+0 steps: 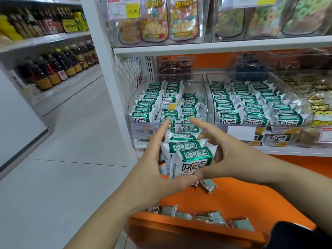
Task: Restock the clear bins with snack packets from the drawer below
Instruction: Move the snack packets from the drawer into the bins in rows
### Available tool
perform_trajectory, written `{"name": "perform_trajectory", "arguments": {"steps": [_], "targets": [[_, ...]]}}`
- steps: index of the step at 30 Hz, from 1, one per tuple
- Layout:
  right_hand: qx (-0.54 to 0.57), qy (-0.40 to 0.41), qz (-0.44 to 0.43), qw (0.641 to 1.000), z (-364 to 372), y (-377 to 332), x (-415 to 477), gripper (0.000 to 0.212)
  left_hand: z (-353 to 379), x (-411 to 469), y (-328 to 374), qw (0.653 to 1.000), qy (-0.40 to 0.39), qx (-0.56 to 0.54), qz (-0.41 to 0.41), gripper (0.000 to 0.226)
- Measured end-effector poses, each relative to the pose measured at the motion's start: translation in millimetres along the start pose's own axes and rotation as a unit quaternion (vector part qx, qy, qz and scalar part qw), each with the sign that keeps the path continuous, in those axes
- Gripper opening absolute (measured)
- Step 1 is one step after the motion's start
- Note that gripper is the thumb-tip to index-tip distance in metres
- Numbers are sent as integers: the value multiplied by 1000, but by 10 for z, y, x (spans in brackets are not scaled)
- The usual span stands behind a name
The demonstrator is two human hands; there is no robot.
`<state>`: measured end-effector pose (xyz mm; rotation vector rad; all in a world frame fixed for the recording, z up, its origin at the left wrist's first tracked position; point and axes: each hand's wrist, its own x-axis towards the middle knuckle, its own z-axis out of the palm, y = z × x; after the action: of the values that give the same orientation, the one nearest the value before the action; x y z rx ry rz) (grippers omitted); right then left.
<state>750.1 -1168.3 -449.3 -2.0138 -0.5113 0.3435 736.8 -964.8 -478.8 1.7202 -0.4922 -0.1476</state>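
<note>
A stack of several green-and-white snack packets (186,153) sits between my two hands, just below the front of the left clear bin (136,99). My left hand (156,164) holds the stack from the left and underneath, thumb curled under it. My right hand (224,155) grips it from the right, index finger pointing at the bin. The left bin holds rows of the same packets with a gap at its back right. The right clear bin (305,101) is packed with them. Below, the open orange drawer (224,200) holds a few loose packets (210,217).
Candy bags (183,18) hang in bins on the shelf above, with a yellow price tag (133,10). More clear bins lie to the far right. Bottles (53,67) line the aisle shelves at left, across a grey tiled floor (62,159). A white upright post (106,69) borders the left bin.
</note>
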Motion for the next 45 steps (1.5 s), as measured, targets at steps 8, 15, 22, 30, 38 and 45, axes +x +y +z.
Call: {"name": "perform_trajectory", "arguments": {"steps": [8, 15, 22, 30, 38, 45], "targets": [[-106, -42, 4, 994, -58, 2, 33, 82, -17, 23, -45, 999, -4, 32, -2, 109], [-154, 7, 3, 988, -118, -61, 279, 75, -139, 237, -46, 997, 29, 68, -13, 102], [-206, 95, -43, 973, -257, -125, 856, 76, -291, 522, -120, 981, 147, 127, -18, 91], [-275, 182, 30, 944, -398, 105, 1775, 93, -583, 733, -448, 890, 156, 406, -135, 72], [-218, 130, 90, 963, -341, 317, 2153, 88, -597, 853, -612, 853, 110, 485, -156, 76], [-351, 109, 107, 924, -409, 382, 2225, 99, -627, 846, -674, 852, 121, 488, -146, 74]]}}
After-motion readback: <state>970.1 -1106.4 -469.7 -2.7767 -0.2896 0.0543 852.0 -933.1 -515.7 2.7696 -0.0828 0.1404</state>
